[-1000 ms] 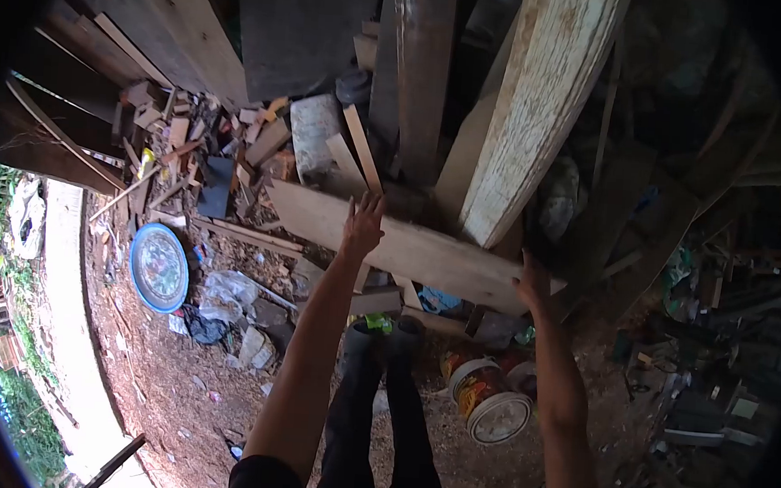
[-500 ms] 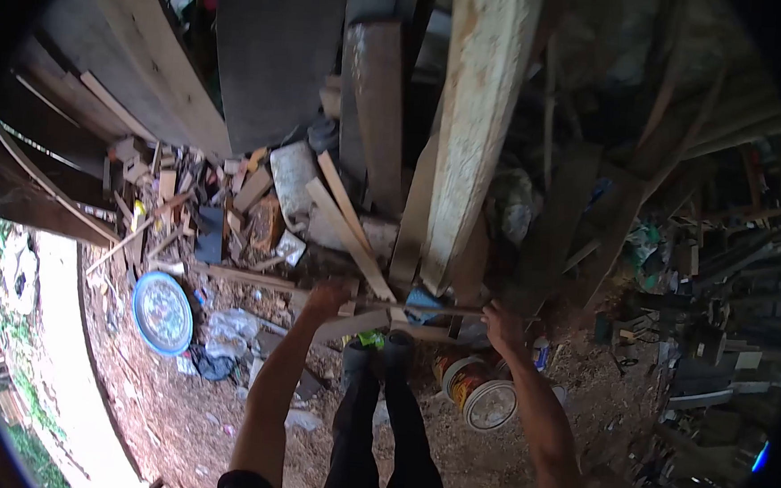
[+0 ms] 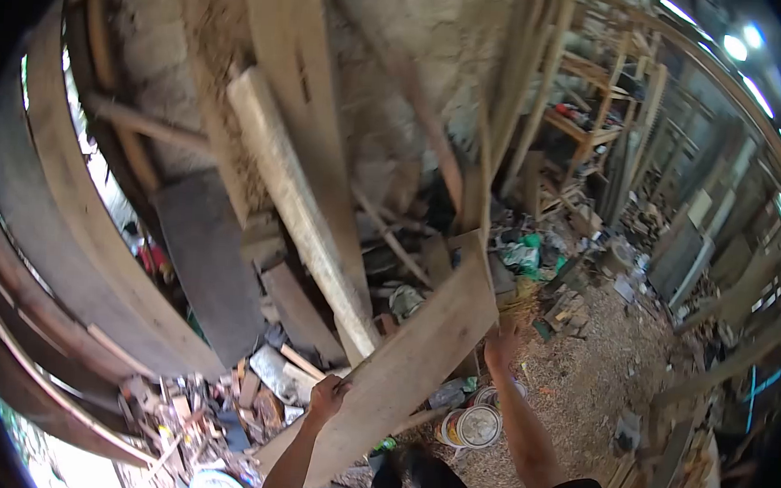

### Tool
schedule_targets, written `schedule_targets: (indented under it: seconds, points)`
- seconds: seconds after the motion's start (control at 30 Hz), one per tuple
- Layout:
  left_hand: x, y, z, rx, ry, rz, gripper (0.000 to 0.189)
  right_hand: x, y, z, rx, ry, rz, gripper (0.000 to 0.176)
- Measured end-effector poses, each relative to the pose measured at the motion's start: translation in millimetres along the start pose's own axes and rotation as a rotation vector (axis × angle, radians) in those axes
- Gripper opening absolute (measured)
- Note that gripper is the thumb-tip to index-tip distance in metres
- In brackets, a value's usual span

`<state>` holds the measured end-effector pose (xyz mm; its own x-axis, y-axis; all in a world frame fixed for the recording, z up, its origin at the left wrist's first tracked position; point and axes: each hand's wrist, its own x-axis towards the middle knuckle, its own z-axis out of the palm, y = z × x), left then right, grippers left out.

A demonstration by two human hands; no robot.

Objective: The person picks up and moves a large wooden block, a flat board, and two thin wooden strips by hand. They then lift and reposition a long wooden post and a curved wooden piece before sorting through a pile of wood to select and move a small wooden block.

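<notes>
A wide, flat wooden board (image 3: 401,361) slants across the middle of the view, its broad face toward me and its right end higher. My left hand (image 3: 328,396) is closed over the board's upper left edge, knuckles up. At the lower right corner, my right hand (image 3: 500,347) grips the board's edge; its fingers are somewhat blurred. Behind the board leans a pale, rough timber beam (image 3: 299,203), whose foot ends close to the board's upper edge. Below the board, near my legs, sits a lidded bucket (image 3: 476,426).
Scrap wood and rubbish (image 3: 210,412) cover the ground at left, beside a blue-rimmed basin (image 3: 219,486). Tall planks (image 3: 307,78) and a dark panel (image 3: 211,260) lean on the wall. A wooden shelf frame (image 3: 596,104) stands at back right, beyond chip-strewn ground (image 3: 597,382).
The board, seen edge-on before, has been lifted and turned so its broad face shows. My view has swung up and to the right.
</notes>
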<state>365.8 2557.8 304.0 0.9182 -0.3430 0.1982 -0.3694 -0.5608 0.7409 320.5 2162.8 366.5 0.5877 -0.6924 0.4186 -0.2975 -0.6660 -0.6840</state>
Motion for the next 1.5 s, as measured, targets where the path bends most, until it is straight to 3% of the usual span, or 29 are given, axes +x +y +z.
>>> schedule_targets:
  seconds: [0.07,0.13,0.23,0.3,0.33,0.4,0.53,0.63,0.73,1.0,1.13,1.2,1.23,1.3,1.4,1.5]
  points:
    - [15.1,27.4,-12.2,-0.087,0.008,0.012,0.028,-39.8,21.1,-27.4,-0.167,-0.204,0.285,0.033]
    - [33.3,57.3,-14.1,-0.118,-0.014,0.066,0.029,-81.0,153.4,21.8,-0.324,-0.771,0.255,0.044]
    - [62.4,111.6,-9.3,-0.197,-0.069,0.076,0.031,-123.5,119.7,-24.3,0.066,-0.635,0.09,0.051]
    - [74.0,146.6,5.5,-0.289,-0.081,0.03,0.033,-117.7,58.1,-78.0,0.829,-0.512,0.908,0.053]
    - [75.8,173.8,9.9,-0.313,-0.081,0.012,0.034,-110.9,47.1,-99.3,0.841,-0.481,0.918,0.053]
    - [75.3,209.1,30.5,-0.348,-0.043,0.114,0.031,-94.1,40.3,-138.1,1.169,-0.497,0.745,0.051]
    - [55.4,292.7,78.0,-0.482,-0.06,0.166,0.027,-73.2,76.0,-209.4,1.183,-0.337,0.749,0.043]
    - [24.8,340.1,134.0,-0.586,-0.134,0.105,0.023,-68.7,131.0,-271.0,1.171,-0.169,0.682,0.038]
    - [-4.0,388.5,196.7,-0.657,-0.167,0.205,0.026,-63.1,179.7,-336.7,1.324,0.052,0.541,0.026]
    - [-83.6,534.2,343.5,-0.965,-0.4,0.127,0.026,-61.5,298.8,-525.7,1.155,0.282,0.399,0.024]
    - [-125.6,609.5,381.4,-1.025,-0.45,0.066,0.026,-63.8,356.3,-593.3,1.039,0.365,0.273,0.023]
    - [-121.9,617.6,425.3,-0.87,-0.325,0.265,0.033,-66.9,391.3,-618.7,1.021,0.352,0.236,0.024]
    - [-126.4,633.3,431.4,-0.873,-0.307,0.252,0.033,-66.8,382.3,-632.7,1.008,0.417,0.285,0.02]
    - [-136.2,675.6,442.5,-0.934,-0.374,0.332,0.033,-61.2,380.8,-658.7,0.98,0.48,0.331,0.017]
    - [-132.1,710.4,491.5,-0.921,-0.458,0.382,0.031,-56.4,429.5,-682.4,1.023,0.611,0.369,0.024]
    - [-117.3,737.2,545.2,-0.848,-0.581,0.366,0.029,-46.5,487.3,-699.2,0.971,0.592,0.349,0.026]
